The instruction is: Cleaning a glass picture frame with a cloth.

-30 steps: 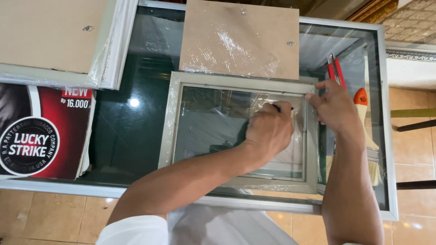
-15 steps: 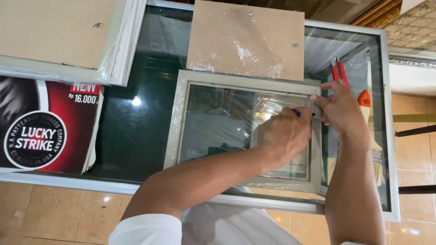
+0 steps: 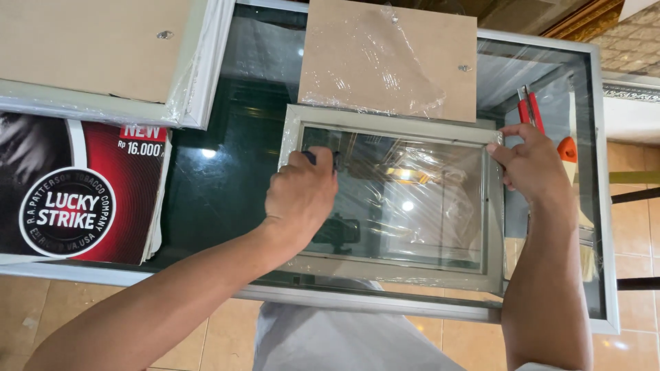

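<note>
A pale grey picture frame (image 3: 392, 275) wrapped in clear plastic film lies face up on a glass-topped counter (image 3: 213, 199). My left hand (image 3: 300, 194) rests on the frame's left part, fingers closed on a small dark tool whose tip shows at the top left corner. My right hand (image 3: 528, 163) grips the frame's right edge near its upper corner, thumb on the rim.
A brown backing board (image 3: 388, 58) under plastic film lies just behind the frame. A larger frame (image 3: 103, 58) lies back up at the far left, above a red and black poster (image 3: 82, 199). Red-handled pliers (image 3: 529, 110) and a brush (image 3: 584, 233) lie at the right.
My left hand has slid with the dark tool from the frame's upper right across to its upper left corner. My right hand has stayed on the right edge.
</note>
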